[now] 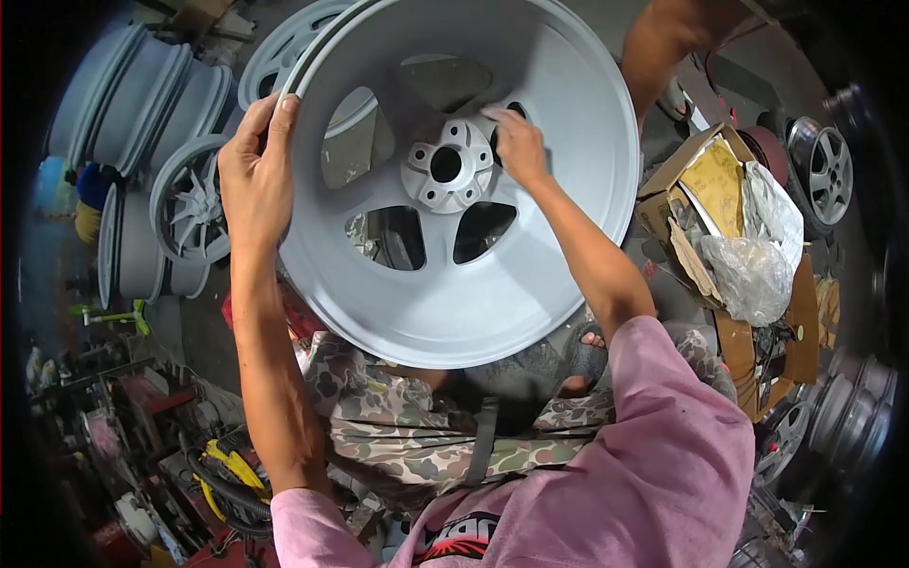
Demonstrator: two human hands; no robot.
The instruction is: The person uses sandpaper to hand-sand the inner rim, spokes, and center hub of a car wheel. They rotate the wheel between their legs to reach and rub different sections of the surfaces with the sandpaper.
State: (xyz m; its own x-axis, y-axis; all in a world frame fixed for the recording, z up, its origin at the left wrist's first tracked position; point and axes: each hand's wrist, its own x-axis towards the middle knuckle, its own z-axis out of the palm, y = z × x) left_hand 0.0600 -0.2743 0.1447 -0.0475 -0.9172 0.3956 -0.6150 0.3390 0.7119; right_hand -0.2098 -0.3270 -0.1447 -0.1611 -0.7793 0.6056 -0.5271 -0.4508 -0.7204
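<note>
A large grey wheel rim [544, 260] fills the upper middle of the head view, its back side and hollow barrel facing me. My left hand [258, 180] grips the rim's outer edge at the left, with the thumb on the near side. My right hand [521, 150] is inside the barrel, just right of the round hub [431, 177] with its bolt holes. Its fingers are drawn together and slightly blurred at the tips, close to a spoke. Whatever they may hold is too small to make out.
Several grey wheel rims [123, 95] are stacked at the left, with a spoked wheel [194, 204] nearby. A cardboard box [677, 180] holds paper and plastic at the right. Another person's bare limb [663, 47] shows at the upper right. Cluttered machinery [123, 454] fills the lower left.
</note>
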